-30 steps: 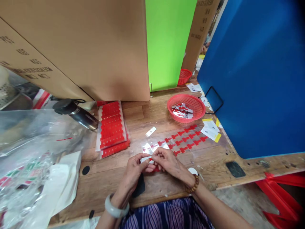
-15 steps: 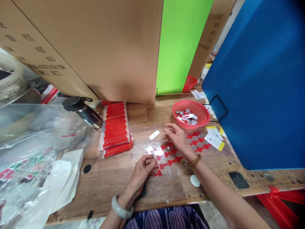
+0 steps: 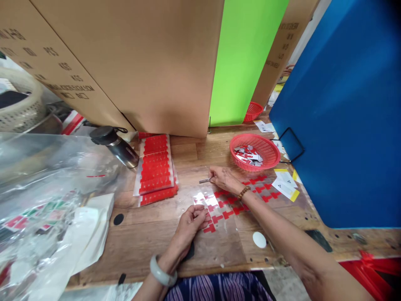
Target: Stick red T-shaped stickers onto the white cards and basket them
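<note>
at my eleven o'clock lies a stack of red sticker sheets (image 3: 156, 167). nearer, my left hand (image 3: 190, 223) is half curled beside a clear sheet of red stickers (image 3: 228, 215); whether it pinches anything i cannot tell. at twelve, a thin card (image 3: 204, 181) is pinched by one end in my right hand (image 3: 224, 178): the pick-up step, i judge, calling next for a steady fingertip grip. at one sits a red plastic basket (image 3: 268, 154).

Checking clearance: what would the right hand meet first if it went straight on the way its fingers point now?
Probably the red sheet stack, left of the right hand and the small strip it holds. Hand height is unclear, so it might pass over.
</note>
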{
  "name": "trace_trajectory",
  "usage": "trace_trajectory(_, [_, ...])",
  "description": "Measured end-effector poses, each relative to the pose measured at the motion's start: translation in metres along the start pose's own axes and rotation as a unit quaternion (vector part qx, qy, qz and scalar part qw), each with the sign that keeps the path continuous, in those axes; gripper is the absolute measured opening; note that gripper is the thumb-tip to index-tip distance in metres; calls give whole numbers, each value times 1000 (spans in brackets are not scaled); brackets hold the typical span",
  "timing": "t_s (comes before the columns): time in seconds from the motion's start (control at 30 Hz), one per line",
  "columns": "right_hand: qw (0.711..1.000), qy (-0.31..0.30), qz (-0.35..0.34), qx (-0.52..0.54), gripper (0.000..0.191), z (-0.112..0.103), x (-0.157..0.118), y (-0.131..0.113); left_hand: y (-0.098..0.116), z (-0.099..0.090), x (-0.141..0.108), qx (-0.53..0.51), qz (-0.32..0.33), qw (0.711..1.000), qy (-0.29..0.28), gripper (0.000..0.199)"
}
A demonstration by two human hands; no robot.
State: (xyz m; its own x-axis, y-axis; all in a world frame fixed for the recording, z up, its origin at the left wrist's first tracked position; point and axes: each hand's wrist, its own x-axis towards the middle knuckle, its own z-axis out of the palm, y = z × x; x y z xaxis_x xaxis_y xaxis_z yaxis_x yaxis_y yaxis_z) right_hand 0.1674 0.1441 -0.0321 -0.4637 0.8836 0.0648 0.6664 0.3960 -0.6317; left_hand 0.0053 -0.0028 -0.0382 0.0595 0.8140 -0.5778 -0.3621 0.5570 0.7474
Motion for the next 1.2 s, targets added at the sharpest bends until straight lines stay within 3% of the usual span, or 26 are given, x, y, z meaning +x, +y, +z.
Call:
trace_trajectory(0.13, [999,11,-35,27,16,-2,-29,-21,12,-2,0,-35,1,999,-5,36])
trace_trajectory(0.23, [991,45,-103,67,19,6,-58,-41,25,-3,1,-62,-14,997,-37,36])
trace_trajectory(0.33, [981,58,-149,112,21,17,-80,-54,32,-5,1,-48,-42,996,-62,20])
trace_trajectory(0.4, [979,63,-134,142,20,24,-90,-58,32,-6,2,-39,-47,997,-54,17])
trace_trajectory(0.5, [982,80,-46,165,26,31,-100,-55,31,-10,3,-48,-22,999,0,20])
trace_trajectory(0.6, [988,53,11,144,16,39,-107,-49,31,-14,8,-65,22,997,35,22])
trace_trajectory(0.9, [999,20,29,32,20,51,-110,-59,21,-2,27,-21,57,996,60,21])
trace_trajectory(1.2, [998,-9,28,53,19,47,-101,-55,8,-3,37,4,78,994,71,26])
